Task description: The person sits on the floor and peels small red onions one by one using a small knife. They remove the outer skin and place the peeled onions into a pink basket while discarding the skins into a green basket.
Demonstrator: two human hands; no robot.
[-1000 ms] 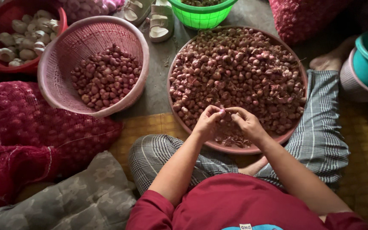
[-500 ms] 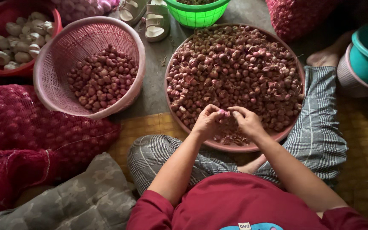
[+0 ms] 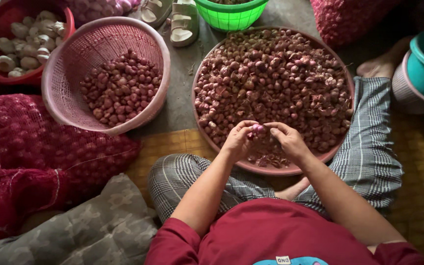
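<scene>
Shallot (image 3: 258,129) — pinched between left hand (image 3: 237,142) and right hand (image 3: 290,142).

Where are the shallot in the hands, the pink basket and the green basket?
Shallot (image 3: 258,129): head view, on its purple skin showing between the two hands.
Pink basket (image 3: 69,59): head view, on its bare mesh wall, left side.
Green basket (image 3: 229,15): head view, on its front wall.
</scene>
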